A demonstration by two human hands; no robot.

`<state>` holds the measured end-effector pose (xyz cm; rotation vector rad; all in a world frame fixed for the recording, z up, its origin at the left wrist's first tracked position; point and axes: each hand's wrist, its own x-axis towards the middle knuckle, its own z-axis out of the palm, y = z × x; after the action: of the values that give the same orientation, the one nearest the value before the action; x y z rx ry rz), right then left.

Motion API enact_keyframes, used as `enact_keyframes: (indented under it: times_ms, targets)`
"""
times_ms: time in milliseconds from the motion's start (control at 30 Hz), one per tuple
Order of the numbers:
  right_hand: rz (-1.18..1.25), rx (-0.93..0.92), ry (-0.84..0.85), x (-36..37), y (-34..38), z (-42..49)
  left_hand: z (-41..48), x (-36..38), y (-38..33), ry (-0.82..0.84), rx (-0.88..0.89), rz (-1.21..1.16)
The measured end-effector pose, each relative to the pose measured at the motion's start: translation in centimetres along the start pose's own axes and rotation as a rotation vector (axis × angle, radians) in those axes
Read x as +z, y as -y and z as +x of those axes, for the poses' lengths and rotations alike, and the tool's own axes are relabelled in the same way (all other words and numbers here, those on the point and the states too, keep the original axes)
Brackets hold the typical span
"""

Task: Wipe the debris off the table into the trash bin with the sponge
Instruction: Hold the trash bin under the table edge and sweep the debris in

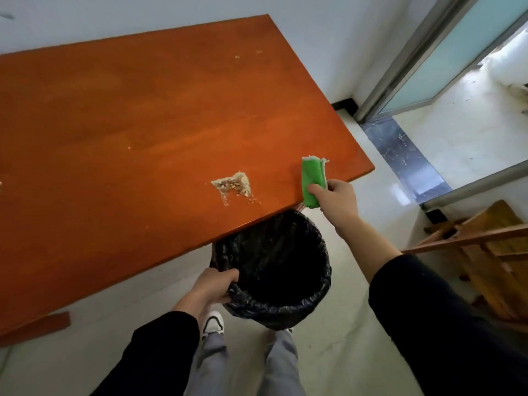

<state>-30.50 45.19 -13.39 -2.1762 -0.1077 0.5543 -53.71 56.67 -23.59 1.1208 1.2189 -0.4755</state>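
A pile of pale crumb debris (233, 185) lies near the front edge of the orange wooden table (128, 124). A few stray crumbs (237, 56) sit far back on the tabletop. My right hand (338, 195) pinches a green sponge (313, 181) at the table's front edge, to the right of the pile and apart from it. My left hand (213, 284) grips the rim of a trash bin (274, 267) lined with a black bag. The bin is held just under the table's edge, below the pile and the sponge.
A white wall runs behind the table. A glass door with a metal frame (423, 67) stands open at the right. Wooden furniture (485, 252) lies on the floor at the right. My legs and a white shoe (213, 324) are below the bin.
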Motion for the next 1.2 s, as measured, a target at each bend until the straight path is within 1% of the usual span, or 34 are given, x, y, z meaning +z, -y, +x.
enact_keyframes:
  times_ms: [167, 267, 400, 467, 700, 800, 1000, 1067, 1133, 1200]
  targets:
    - [-0.247, -0.168, -0.014, 4.9, 2.2, 1.3, 1.3, -3.8, 1.8, -0.021, -0.024, -0.142]
    - [-0.394, -0.287, -0.019, 7.1, 3.0, 2.6, 1.8, -5.1, 2.3, -0.03, -0.025, -0.178]
    - [-0.498, -0.414, 0.013, 10.1, 3.9, 3.9, 1.8, -6.0, 2.7, -0.052, 0.008, -0.251]
    - [-0.521, -0.444, 0.071, 11.1, 4.5, 4.0, 1.7, -6.2, 2.8, -0.052, 0.014, -0.269]
    - [-0.697, -0.578, 0.399, 11.4, 5.0, 2.4, 1.0, -6.8, 2.8, -0.038, 0.019, -0.289]
    - [-0.737, -0.617, 0.482, 10.6, 4.5, 0.6, 0.6, -7.2, 2.8, -0.038, 0.016, -0.291]
    - [-0.735, -0.695, 0.55, 9.0, 2.0, -4.4, 0.0, -7.8, 3.0, -0.088, 0.004, -0.306]
    - [-0.728, -0.714, 0.599, 8.3, 1.2, -6.1, -0.1, -8.0, 3.1, -0.105, 0.003, -0.3]
    - [-0.707, -0.69, 0.616, 7.6, 0.5, -7.3, -0.2, -8.0, 3.2, -0.107, 0.002, -0.285]
    - [-0.612, -0.622, 0.552, 6.8, 0.3, -7.6, -0.2, -8.0, 3.1, -0.108, 0.004, -0.273]
